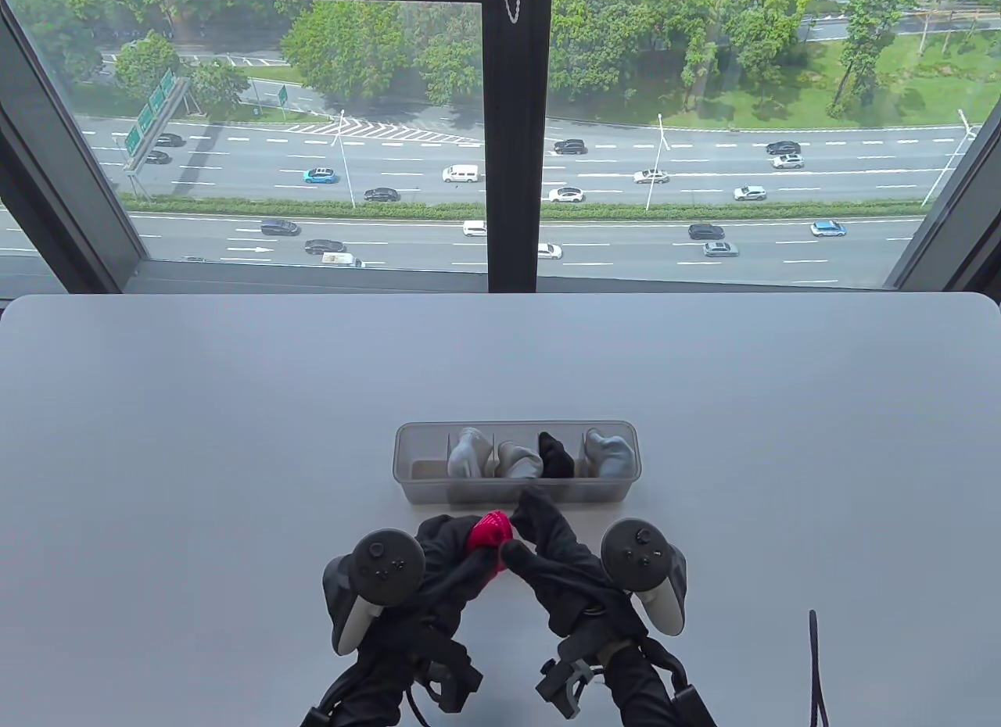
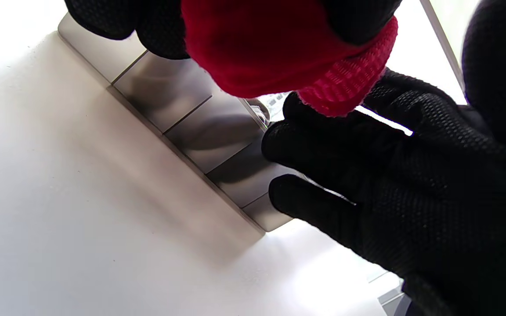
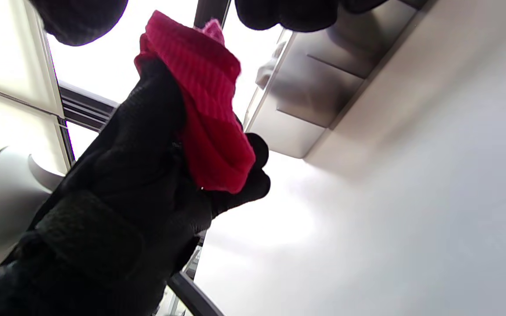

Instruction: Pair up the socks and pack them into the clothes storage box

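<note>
A rolled red sock bundle [image 1: 490,531] [image 2: 257,52] [image 3: 209,109] is held just above the table, in front of the clear storage box [image 1: 485,492]. My left hand [image 1: 461,543] [image 3: 147,153] grips it with fingers and thumb curled round it. My right hand [image 1: 525,533] [image 2: 367,175] is beside the bundle with fingers stretched out; their tips lie against the ribbed cuff without closing on it. The box's leftmost compartment [image 1: 426,465] holds nothing. The others hold a grey bundle [image 1: 469,453], a second grey one [image 1: 520,461], a black one [image 1: 555,455] and a third grey one [image 1: 608,452].
The white table [image 1: 195,445] runs back to a large window [image 1: 313,133] over a road. A dark cord [image 1: 817,664] lies at the front right. The box's ribbed front wall [image 2: 182,101] [image 3: 314,87] is close behind both hands.
</note>
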`<state>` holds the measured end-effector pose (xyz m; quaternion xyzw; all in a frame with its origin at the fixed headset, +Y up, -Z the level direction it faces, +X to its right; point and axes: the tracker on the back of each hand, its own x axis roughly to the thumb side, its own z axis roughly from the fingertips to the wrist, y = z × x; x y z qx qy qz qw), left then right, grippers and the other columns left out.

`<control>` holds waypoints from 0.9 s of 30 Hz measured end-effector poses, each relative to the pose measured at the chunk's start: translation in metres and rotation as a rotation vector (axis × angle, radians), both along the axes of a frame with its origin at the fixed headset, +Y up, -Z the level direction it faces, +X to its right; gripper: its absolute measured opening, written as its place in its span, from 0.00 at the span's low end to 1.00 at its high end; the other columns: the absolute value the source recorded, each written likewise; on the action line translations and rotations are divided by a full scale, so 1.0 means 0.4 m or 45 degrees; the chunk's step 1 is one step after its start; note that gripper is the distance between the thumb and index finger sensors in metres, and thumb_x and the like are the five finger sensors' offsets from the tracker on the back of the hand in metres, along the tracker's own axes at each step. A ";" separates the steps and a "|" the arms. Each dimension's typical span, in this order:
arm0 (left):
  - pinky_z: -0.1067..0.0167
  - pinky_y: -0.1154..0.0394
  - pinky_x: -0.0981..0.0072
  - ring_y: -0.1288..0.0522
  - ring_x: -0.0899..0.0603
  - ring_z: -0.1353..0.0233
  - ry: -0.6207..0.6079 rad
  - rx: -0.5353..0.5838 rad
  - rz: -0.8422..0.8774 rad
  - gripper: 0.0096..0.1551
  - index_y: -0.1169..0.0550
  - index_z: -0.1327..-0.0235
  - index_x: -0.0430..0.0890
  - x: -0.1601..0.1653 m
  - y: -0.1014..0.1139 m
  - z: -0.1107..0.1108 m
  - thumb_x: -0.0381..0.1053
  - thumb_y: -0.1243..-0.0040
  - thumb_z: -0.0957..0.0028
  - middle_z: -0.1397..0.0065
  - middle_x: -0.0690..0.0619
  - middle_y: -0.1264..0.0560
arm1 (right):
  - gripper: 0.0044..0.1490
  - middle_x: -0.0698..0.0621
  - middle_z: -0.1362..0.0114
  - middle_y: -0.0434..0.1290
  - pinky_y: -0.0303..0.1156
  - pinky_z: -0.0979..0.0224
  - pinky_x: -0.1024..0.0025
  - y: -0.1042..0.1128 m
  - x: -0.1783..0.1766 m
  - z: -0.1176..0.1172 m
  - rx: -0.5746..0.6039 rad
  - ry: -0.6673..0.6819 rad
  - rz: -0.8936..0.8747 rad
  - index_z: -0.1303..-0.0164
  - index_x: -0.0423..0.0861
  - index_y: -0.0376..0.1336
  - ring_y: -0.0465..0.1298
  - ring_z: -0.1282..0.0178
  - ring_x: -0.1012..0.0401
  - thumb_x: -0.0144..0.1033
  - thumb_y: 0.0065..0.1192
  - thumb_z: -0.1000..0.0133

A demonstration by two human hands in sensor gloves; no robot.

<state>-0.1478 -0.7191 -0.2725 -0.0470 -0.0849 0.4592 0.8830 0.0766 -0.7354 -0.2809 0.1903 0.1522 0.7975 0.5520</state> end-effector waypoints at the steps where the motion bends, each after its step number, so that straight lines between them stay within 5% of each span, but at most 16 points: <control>1: 0.35 0.31 0.33 0.29 0.33 0.36 0.006 -0.008 0.076 0.30 0.29 0.28 0.40 -0.004 -0.001 0.000 0.53 0.47 0.39 0.30 0.35 0.35 | 0.60 0.28 0.15 0.49 0.52 0.21 0.33 -0.010 -0.005 -0.001 -0.030 0.041 0.014 0.13 0.38 0.34 0.55 0.19 0.34 0.58 0.53 0.41; 5: 0.39 0.26 0.33 0.23 0.30 0.38 -0.091 -0.107 0.358 0.32 0.36 0.22 0.37 0.016 -0.006 0.004 0.47 0.50 0.38 0.32 0.32 0.30 | 0.46 0.36 0.21 0.63 0.61 0.21 0.41 -0.018 -0.021 0.005 -0.013 -0.022 0.062 0.16 0.45 0.48 0.68 0.24 0.42 0.56 0.53 0.39; 10: 0.40 0.26 0.32 0.22 0.29 0.38 -0.143 -0.143 0.332 0.33 0.36 0.27 0.33 0.019 -0.004 0.003 0.45 0.49 0.44 0.32 0.32 0.28 | 0.33 0.44 0.26 0.70 0.64 0.21 0.44 0.001 -0.004 0.006 0.131 -0.101 0.174 0.23 0.48 0.57 0.73 0.28 0.49 0.51 0.53 0.36; 17: 0.40 0.24 0.35 0.20 0.31 0.41 -0.362 -0.132 0.451 0.33 0.33 0.29 0.34 0.028 0.000 -0.007 0.46 0.50 0.46 0.34 0.34 0.26 | 0.28 0.47 0.36 0.75 0.65 0.21 0.46 -0.008 0.035 -0.021 -0.025 -0.074 -0.053 0.29 0.46 0.61 0.78 0.37 0.55 0.44 0.52 0.37; 24: 0.37 0.30 0.30 0.24 0.28 0.36 -0.202 -0.164 0.373 0.35 0.37 0.25 0.36 0.018 -0.008 -0.001 0.50 0.46 0.41 0.29 0.32 0.30 | 0.31 0.44 0.31 0.74 0.64 0.22 0.42 0.015 0.026 -0.011 0.118 -0.078 0.136 0.26 0.45 0.59 0.77 0.33 0.50 0.46 0.57 0.37; 25: 0.38 0.29 0.31 0.23 0.29 0.38 -0.145 -0.149 0.358 0.33 0.36 0.27 0.35 0.016 -0.006 0.000 0.49 0.46 0.42 0.31 0.32 0.28 | 0.36 0.41 0.28 0.72 0.64 0.23 0.41 0.017 0.017 -0.008 0.090 -0.036 0.098 0.22 0.43 0.56 0.75 0.31 0.47 0.46 0.57 0.37; 27: 0.38 0.28 0.31 0.22 0.29 0.39 -0.117 -0.095 0.273 0.32 0.34 0.28 0.35 0.015 -0.001 0.003 0.47 0.46 0.43 0.32 0.33 0.27 | 0.54 0.27 0.15 0.50 0.55 0.22 0.34 0.020 -0.002 0.000 0.027 0.024 -0.028 0.14 0.37 0.35 0.59 0.20 0.34 0.53 0.53 0.36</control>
